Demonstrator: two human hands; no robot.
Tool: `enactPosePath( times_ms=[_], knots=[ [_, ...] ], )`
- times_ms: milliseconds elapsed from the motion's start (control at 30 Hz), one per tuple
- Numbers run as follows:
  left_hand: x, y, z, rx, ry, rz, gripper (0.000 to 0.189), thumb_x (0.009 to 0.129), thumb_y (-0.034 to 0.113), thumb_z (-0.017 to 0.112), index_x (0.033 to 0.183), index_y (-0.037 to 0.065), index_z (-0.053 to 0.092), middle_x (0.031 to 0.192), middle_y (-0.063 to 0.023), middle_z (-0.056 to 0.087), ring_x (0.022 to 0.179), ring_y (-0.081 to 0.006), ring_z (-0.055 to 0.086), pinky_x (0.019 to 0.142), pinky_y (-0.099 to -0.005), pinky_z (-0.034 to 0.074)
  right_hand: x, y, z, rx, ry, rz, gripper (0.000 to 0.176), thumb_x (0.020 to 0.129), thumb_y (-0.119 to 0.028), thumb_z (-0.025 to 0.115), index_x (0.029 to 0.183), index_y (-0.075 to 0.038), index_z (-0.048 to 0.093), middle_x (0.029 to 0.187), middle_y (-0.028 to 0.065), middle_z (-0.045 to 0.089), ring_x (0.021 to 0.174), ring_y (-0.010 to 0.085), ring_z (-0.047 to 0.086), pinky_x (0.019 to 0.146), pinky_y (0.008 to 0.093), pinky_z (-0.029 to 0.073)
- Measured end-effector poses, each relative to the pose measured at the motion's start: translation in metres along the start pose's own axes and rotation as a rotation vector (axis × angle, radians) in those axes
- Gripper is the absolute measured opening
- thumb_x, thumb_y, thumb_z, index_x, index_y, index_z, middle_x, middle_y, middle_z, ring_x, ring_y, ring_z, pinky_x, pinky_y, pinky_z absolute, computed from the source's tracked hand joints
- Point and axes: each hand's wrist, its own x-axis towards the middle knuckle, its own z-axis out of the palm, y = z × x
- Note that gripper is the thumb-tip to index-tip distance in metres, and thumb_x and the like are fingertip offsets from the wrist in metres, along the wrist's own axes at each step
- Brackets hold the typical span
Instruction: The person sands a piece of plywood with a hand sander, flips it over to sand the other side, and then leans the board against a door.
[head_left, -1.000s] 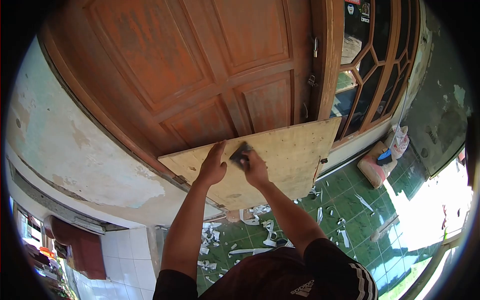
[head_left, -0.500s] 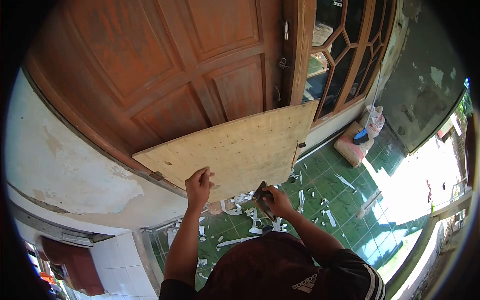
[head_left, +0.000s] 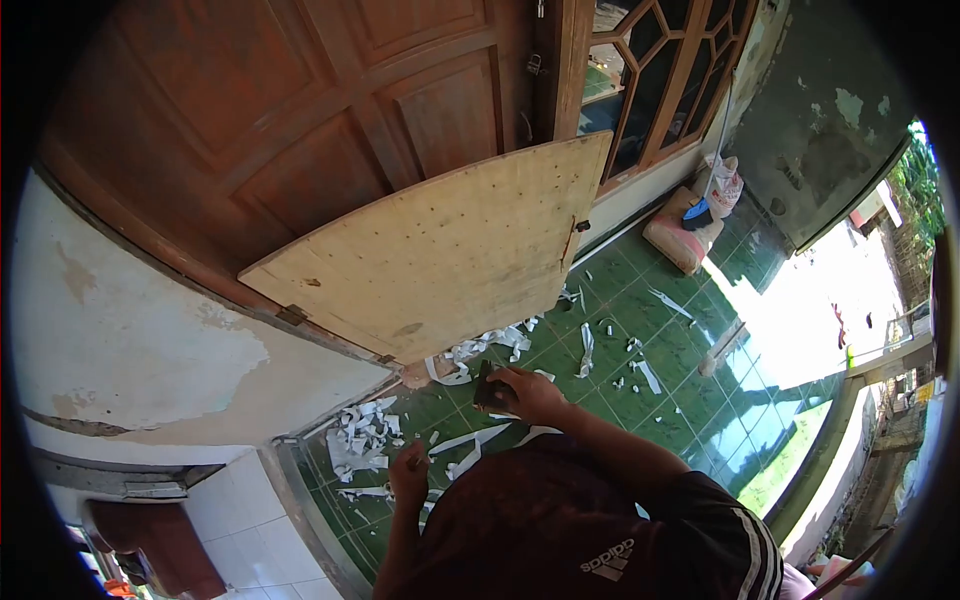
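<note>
My right hand (head_left: 530,395) is wrapped around a dark, flat, blocky object (head_left: 492,388) with a lighter brownish edge, in front of my body. What kind of thing it is cannot be made out. My left hand (head_left: 408,472) is low at my left side, its fingers curled together; whatever they may hold is too small to tell. Beneath and beside it, white curled strips and scraps (head_left: 360,440) lie on the floor. Beyond both hands a pale plywood board (head_left: 440,250) leans against the brown door, touching neither hand.
A brown panelled door (head_left: 300,150) and a wood-framed window (head_left: 655,80) rise behind the board. On the green tiled floor (head_left: 620,270), a filled sack (head_left: 683,232) lies by the wall with a blue broom head (head_left: 697,213) near it. A white wall (head_left: 150,330) stands left.
My left hand has dropped from in front of the board down toward my left side. My right hand, still holding the dark object, sits slightly left. The view has shifted.
</note>
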Motion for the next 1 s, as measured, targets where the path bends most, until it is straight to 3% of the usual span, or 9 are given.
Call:
enactPosePath(
  times_ms=[167,267,333,400,567,667,733,867,1000],
  knots=[
    [0.004,0.076,0.004,0.151,-0.014,-0.127,0.019,0.1,0.012,0.065,0.112,-0.002,0.07,0.06,-0.0041,0.063,0.048,-0.0124,0.059,0.049,-0.0301,0.046,0.001,-0.054,0.035,-0.024,-0.087,-0.167,0.033,0.095,-0.018,0.067,0.127,-0.014,0.059,0.116,0.0159,0.068,0.1,0.0419,0.069,0.083,0.0517,0.056],
    [-0.001,0.112,0.012,-0.086,0.007,-0.089,0.023,0.101,0.009,0.062,0.12,-0.002,0.067,0.063,-0.0057,0.065,0.052,-0.0126,0.063,0.05,-0.0287,0.048,-0.003,-0.086,0.049,0.027,-0.094,-0.171,0.035,0.095,-0.018,0.067,0.129,-0.014,0.058,0.117,0.0161,0.069,0.101,0.0413,0.07,0.083,0.0508,0.057],
    [0.015,0.097,0.013,0.149,0.14,0.557,0.027,0.101,0.009,0.063,0.125,-0.003,0.064,0.061,-0.0052,0.065,0.05,-0.0144,0.063,0.049,-0.0296,0.049,-0.01,-0.1,0.054,0.048,-0.091,-0.153,0.036,0.096,-0.019,0.067,0.13,-0.013,0.058,0.118,0.0166,0.069,0.102,0.0411,0.07,0.084,0.0502,0.057],
    [0.011,0.083,0.016,0.168,0.209,0.719,0.025,0.1,0.008,0.064,0.122,-0.004,0.065,0.061,-0.0051,0.065,0.052,-0.016,0.064,0.05,-0.0306,0.05,-0.019,-0.107,0.055,0.055,-0.093,-0.127,0.037,0.096,-0.02,0.068,0.131,-0.013,0.058,0.119,0.0172,0.069,0.103,0.0412,0.07,0.085,0.0497,0.057],
    [-0.039,0.126,-0.011,-0.065,-0.024,-0.137,0.008,0.093,0.002,0.066,0.096,-0.002,0.072,0.066,-0.0066,0.068,0.058,-0.0169,0.066,0.054,-0.03,0.049,-0.043,-0.106,0.043,0.075,-0.024,-0.056,0.038,0.095,-0.02,0.069,0.132,-0.013,0.058,0.115,0.0183,0.07,0.102,0.0417,0.07,0.085,0.0492,0.056],
    [-0.045,0.096,-0.023,0.348,0.042,0.086,0.01,0.088,0.003,0.071,0.078,-0.001,0.071,0.06,-0.0065,0.064,0.054,-0.0135,0.059,0.053,-0.0293,0.047,-0.044,-0.108,0.028,0.07,0.014,0.027,0.038,0.095,-0.018,0.07,0.13,-0.013,0.058,0.111,0.0191,0.072,0.102,0.0416,0.07,0.085,0.0476,0.056],
    [-0.052,0.083,-0.027,0.225,0.095,0.118,0.013,0.085,0.006,0.075,0.095,-0.001,0.071,0.069,-0.0084,0.067,0.052,-0.013,0.054,0.053,-0.0298,0.046,-0.04,-0.106,0.024,0.068,0.037,0.042,0.037,0.095,-0.017,0.071,0.13,-0.012,0.058,0.109,0.0194,0.072,0.102,0.0412,0.07,0.085,0.0472,0.056],
    [-0.063,0.126,-0.033,-0.161,0.014,0.053,0.062,0.079,0.011,0.081,0.136,0.001,0.059,0.109,-0.0176,0.069,0.067,-0.0198,0.064,0.062,-0.0353,0.052,-0.027,-0.105,0.024,0.1,0.158,-0.038,0.037,0.095,-0.014,0.071,0.129,-0.008,0.058,0.104,0.0185,0.073,0.097,0.0366,0.073,0.083,0.0441,0.056],
    [-0.06,0.155,-0.022,0.446,0.096,0.505,0.093,0.078,0.012,0.081,0.158,0.006,0.034,0.142,-0.0234,0.053,0.1,-0.036,0.068,0.082,-0.0461,0.056,-0.013,-0.101,0.025,0.162,0.226,0.082,0.038,0.096,-0.012,0.071,0.13,-0.006,0.057,0.1,0.0161,0.074,0.089,0.0264,0.075,0.079,0.0384,0.058]
  ],
)
